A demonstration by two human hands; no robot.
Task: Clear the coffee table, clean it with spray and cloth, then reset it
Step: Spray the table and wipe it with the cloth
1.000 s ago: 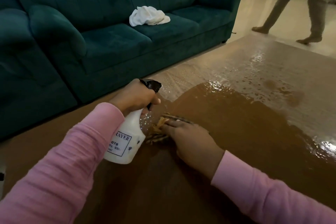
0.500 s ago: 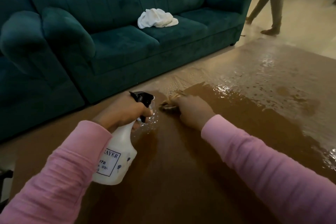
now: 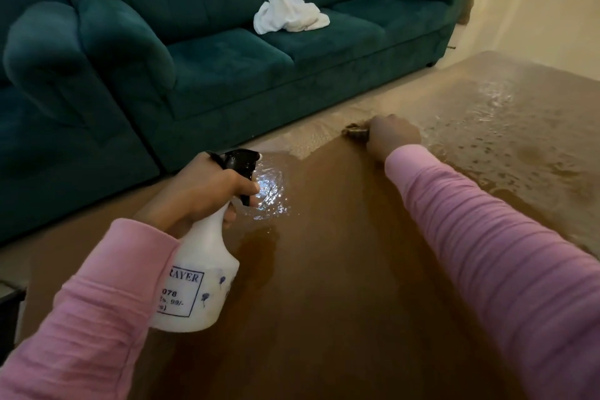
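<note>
My left hand (image 3: 198,195) grips the neck of a white spray bottle (image 3: 198,279) with a black trigger head, held over the near left part of the brown coffee table (image 3: 324,302). My right hand (image 3: 391,136) is stretched out to the table's far edge, pressing down on a brownish striped cloth (image 3: 355,132). Only a corner of the cloth shows past my fingers. The tabletop is wet, with shiny droplets right of the bottle's nozzle and a glossy film at the far right.
A teal sofa (image 3: 227,58) runs along the far side of the table, with a second teal seat at the left. A crumpled white cloth (image 3: 289,14) lies on the sofa cushions. Pale tiled floor shows at the top right.
My right hand has slid the cloth away from me, from beside the bottle out to the table's far edge. The person walking at the top right has left the view.
</note>
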